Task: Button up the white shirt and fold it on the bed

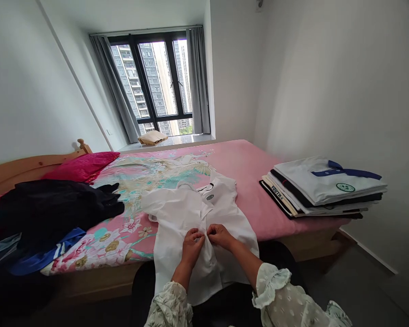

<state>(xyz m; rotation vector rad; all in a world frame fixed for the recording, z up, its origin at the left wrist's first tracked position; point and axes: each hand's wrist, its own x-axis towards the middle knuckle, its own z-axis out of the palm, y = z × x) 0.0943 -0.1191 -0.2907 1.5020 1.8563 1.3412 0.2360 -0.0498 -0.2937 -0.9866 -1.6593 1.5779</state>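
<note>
A white short-sleeved shirt (177,218) with a small dark green badge lies front up, its collar end on the bed and its hem hanging over the near edge. My left hand (192,247) pinches the left side of the shirt's front opening at mid-length. Close beside it, my right hand (220,236) pinches the opposite edge of the same opening. The fingertips of both hands almost meet. Any button between them is too small to make out.
A stack of folded shirts (327,186) stands at the bed's right side. Dark clothes (54,204) are heaped at the left, near a red pillow (83,165). The pink flowered bed (238,156) reaches back to a window ledge with a beige folded item (152,137).
</note>
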